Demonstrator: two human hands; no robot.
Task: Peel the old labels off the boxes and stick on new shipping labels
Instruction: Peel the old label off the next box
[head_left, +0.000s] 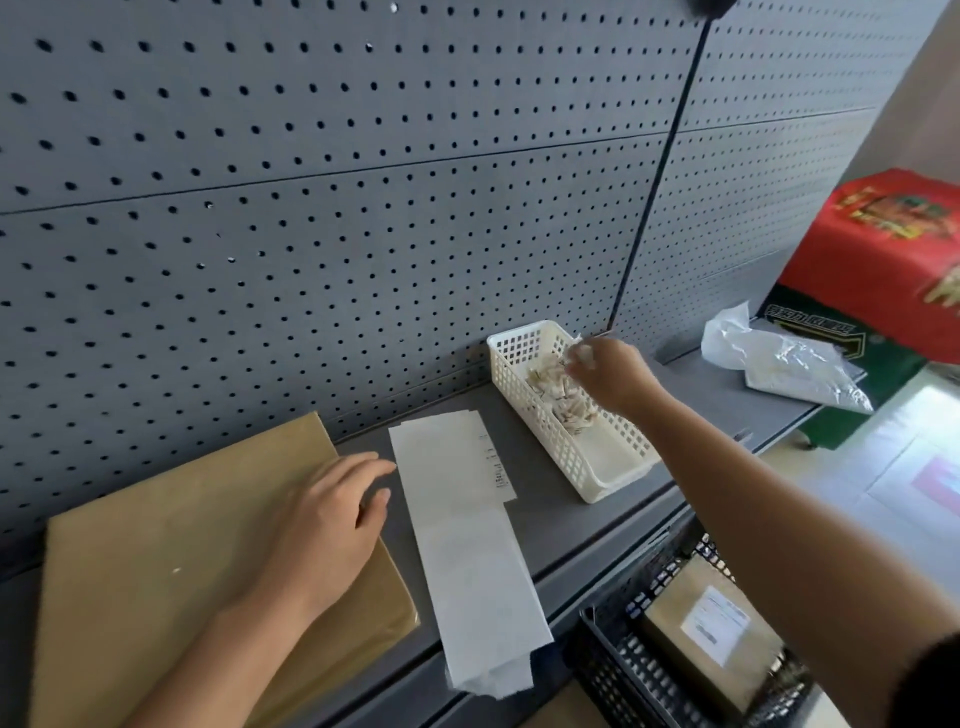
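Note:
A flat brown cardboard box (171, 561) lies on the grey shelf at the left. My left hand (332, 519) rests on its right edge with relaxed fingers. A strip of white label sheets (467, 535) lies beside the box, hanging over the shelf's front edge. My right hand (608, 371) hovers over the white perforated basket (587, 467) and pinches a small crumpled scrap of white paper (584, 353). Torn label scraps (561, 395) lie heaped in the basket's far end.
A grey pegboard wall (363, 182) backs the shelf. Below the shelf at the right, a dark crate (623, 670) holds a brown box with a white label (717, 623). A crinkled plastic bag (779, 358) and a red-and-green carton (883, 260) sit at the far right.

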